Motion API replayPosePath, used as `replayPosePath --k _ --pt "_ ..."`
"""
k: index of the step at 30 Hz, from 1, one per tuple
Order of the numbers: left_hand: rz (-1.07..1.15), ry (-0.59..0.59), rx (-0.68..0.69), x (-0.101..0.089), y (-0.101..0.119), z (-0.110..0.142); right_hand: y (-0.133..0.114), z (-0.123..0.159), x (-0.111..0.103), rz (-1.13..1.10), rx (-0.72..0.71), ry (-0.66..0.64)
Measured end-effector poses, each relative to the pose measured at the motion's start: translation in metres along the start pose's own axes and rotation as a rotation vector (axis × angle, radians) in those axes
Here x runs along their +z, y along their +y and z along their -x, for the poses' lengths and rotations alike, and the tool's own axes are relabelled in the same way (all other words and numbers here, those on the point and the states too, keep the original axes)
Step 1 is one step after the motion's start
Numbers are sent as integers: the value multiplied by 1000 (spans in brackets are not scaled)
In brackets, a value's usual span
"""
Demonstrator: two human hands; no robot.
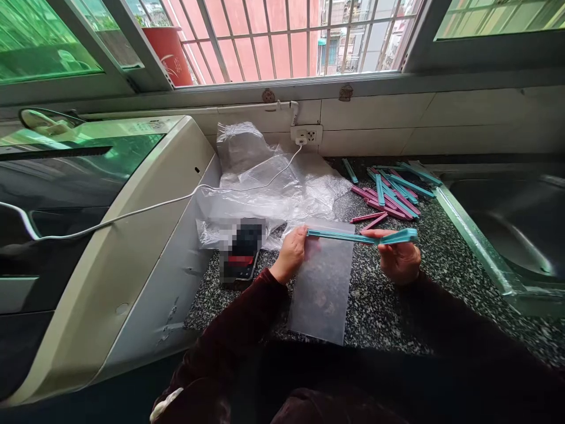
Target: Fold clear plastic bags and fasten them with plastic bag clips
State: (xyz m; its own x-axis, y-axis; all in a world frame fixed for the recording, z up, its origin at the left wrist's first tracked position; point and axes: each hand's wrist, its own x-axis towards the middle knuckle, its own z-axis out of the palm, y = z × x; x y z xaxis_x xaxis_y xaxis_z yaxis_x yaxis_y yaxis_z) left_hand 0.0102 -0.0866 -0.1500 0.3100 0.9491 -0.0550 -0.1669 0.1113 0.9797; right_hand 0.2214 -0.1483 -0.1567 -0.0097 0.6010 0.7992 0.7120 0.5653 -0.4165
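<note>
A long teal bag-sealing clip [339, 236] stretches between my two hands across the top of a frosted plastic bag [324, 288]. My left hand [292, 253] pinches the clip's left end and the bag's upper left corner. At the clip's right end, my right hand [399, 259] is closed with its fingers beneath a raised teal piece [399, 236]. This piece points toward the camera, so I cannot tell exactly how it joins the strip. The bag hangs down flat over the speckled counter [375, 306] and looks empty.
Beyond my right hand lies a loose pile of teal and pink clips [392, 194]. Crumpled clear plastic [282, 182] and a phone [242, 247] lie to the left. A white cable [247, 187] runs from the wall socket [306, 135]. A washing machine [145, 235] and metal sink [512, 218] flank the counter.
</note>
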Motion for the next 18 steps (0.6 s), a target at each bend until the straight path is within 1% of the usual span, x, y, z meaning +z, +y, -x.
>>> replayPosePath --k 5,9,15,18 --pt "-6 22 16 -2 2 0 3 -1 3 -124 -11 57" --pt "27 7 23 -4 1 0 5 1 3 -187 8 36" --pt "28 74 20 -4 5 -1 6 7 8 -345 108 68" --pt "42 75 31 -5 5 -2 4 3 7 -366 164 65"
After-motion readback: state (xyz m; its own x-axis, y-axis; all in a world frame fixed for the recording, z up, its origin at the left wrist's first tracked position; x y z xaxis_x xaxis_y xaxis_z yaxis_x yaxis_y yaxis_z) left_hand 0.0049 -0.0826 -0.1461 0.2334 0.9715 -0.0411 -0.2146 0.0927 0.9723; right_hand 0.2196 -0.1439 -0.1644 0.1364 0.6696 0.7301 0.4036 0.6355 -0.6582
